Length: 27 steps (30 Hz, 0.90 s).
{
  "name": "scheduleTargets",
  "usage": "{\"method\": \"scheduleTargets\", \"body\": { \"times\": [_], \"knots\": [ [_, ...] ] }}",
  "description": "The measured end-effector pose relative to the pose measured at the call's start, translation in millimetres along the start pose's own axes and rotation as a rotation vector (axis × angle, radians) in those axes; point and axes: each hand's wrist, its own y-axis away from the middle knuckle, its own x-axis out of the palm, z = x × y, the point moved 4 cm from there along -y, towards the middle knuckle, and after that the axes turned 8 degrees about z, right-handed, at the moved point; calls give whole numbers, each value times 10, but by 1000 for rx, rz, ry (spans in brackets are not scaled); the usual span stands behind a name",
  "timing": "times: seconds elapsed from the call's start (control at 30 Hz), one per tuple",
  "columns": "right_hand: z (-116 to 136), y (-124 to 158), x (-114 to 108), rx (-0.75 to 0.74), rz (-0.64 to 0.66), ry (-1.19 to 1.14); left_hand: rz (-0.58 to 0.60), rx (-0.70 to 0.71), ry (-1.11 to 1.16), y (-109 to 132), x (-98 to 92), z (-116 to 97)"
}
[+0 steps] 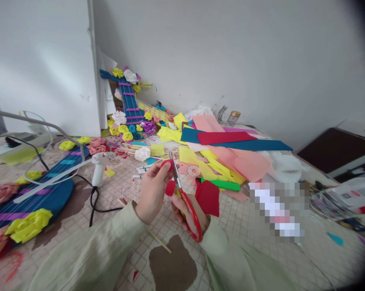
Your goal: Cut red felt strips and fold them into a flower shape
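Sleeves (88, 250) foremost, the left hand (150, 195) pinches red paper (170, 165), likely light, soft, best held edgewise; the right hand (180, 206) grips scissors (194, 216).

- Between the left hand (152, 189) and the glue gun (99, 170), bare tabletop (122, 182) leaves a passage, its near end crossed by the black cable (94, 190)
- Farther left, the blue guitar shape (63, 190) bars the way
- Scissors (177, 178) take up much of the gap between left hand and right hand (202, 213)
- Straight ahead, heaped paper strips (231, 140) obstruct a low reach, with open air above them
- Right of the red sheet (208, 198), a bare stretch runs to a blurred object (276, 210)
- Between the sleeves (110, 234), a thin stick (160, 241) lies across the near tabletop
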Motion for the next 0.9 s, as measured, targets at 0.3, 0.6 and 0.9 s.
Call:
{"method": "scheduleTargets", "body": {
  "times": [0.3,0.6,0.9],
  "knots": [
    [57,4,22,-59,13,-175,47,33,-11,0,-1,1],
    [115,-39,-113,-249,-119,-422,388,633,-1056,155,191,-326],
    [231,27,-288,-397,-147,-537,771,1158,-1695,345,255,-333]
  ]
}}
